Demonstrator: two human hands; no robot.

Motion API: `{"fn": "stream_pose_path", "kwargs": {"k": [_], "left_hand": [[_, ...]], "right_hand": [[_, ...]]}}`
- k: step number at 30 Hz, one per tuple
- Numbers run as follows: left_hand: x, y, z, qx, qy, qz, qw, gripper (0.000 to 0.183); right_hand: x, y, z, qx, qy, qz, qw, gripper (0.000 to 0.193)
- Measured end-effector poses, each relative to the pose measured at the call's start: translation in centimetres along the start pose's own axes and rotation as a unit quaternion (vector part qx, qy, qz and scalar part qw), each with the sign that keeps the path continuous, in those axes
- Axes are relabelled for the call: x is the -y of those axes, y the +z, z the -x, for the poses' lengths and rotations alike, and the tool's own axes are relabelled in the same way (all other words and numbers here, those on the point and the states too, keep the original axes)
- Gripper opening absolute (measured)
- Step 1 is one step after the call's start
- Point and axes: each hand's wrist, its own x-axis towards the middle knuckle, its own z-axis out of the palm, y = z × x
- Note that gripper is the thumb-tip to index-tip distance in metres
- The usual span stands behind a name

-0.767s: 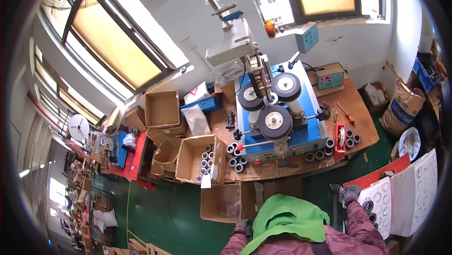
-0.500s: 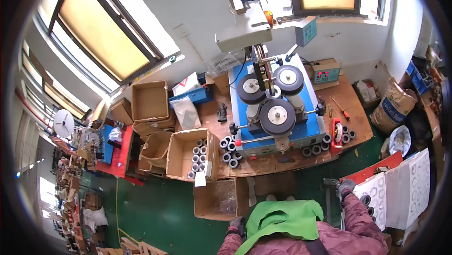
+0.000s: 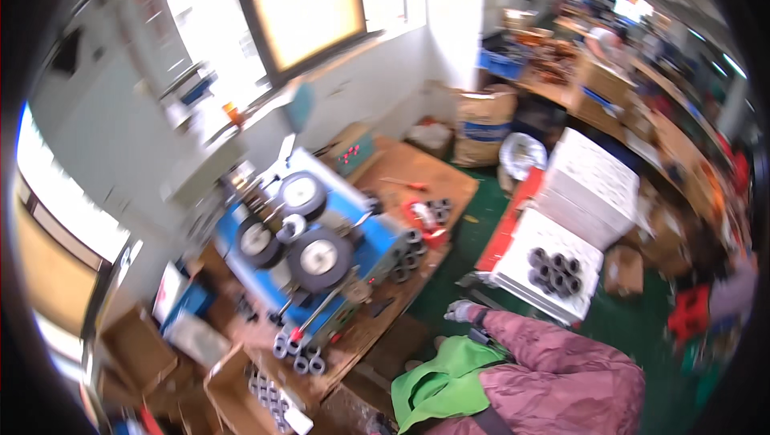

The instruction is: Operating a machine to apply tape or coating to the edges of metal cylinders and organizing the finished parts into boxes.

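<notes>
Brown surface [image 3: 441, 174] carries blue machine [image 3: 377, 238] | green floor [image 3: 473, 242], bright window [image 3: 309, 6] | right hand [image 3: 459, 311] near white tray [image 3: 521, 242], left hand [image 3: 378, 425] at lower edge; grips blurred, cannot tell

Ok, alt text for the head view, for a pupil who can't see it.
A gloved right hand is held out between a white tray of dark rings and a bench bearing a blue machine with three dark wheels. A box at lower left holds more rings; the view is blurred.
</notes>
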Motion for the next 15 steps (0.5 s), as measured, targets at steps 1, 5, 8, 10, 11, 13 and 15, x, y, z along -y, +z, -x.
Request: {"fn": "stream_pose_path", "kwargs": {"k": [1, 5, 8, 10, 11, 13, 15], "left_hand": [[-0.3, -1.2, -1.6, 0.023, 0.019, -0.005, 1.0, 0.013], [-2.4, -3.6, -5.9, 0.077, 0.108, -0.059, 0.989, 0.015], [-3.3, -4.8, -7.1, 0.096, 0.163, -0.102, 0.977, 0.017], [-3.6, -5.5, -7.5, 0.103, 0.198, -0.142, 0.964, 0.019], [-3.7, -5.7, -7.7, 0.104, 0.217, -0.165, 0.956, 0.019], [-4.4, -6.2, -8.2, 0.103, 0.223, -0.177, 0.953, 0.02], [-6.2, -6.1, -9.0, 0.106, 0.193, -0.139, 0.966, 0.02]], "right_hand": [[-0.7, -1.3, 0.9, 0.028, 0.044, 0.007, 0.999, 0.044], [-6.1, -4.0, 3.4, -0.06, 0.05, 0.05, 0.996, 0.041], [-7.7, -6.6, 4.7, -0.103, 0.111, 0.028, 0.988, 0.038], [-7.6, -7.8, 4.9, -0.142, 0.111, 0.017, 0.983, 0.037], [-6.1, -9.3, 6.3, -0.159, 0.132, -0.005, 0.979, 0.037], [-8.3, -8.9, 5.5, -0.192, 0.091, -0.081, 0.974, 0.036], [-9.7, -9.5, 5.1, -0.241, 0.055, -0.156, 0.956, 0.036]]}}
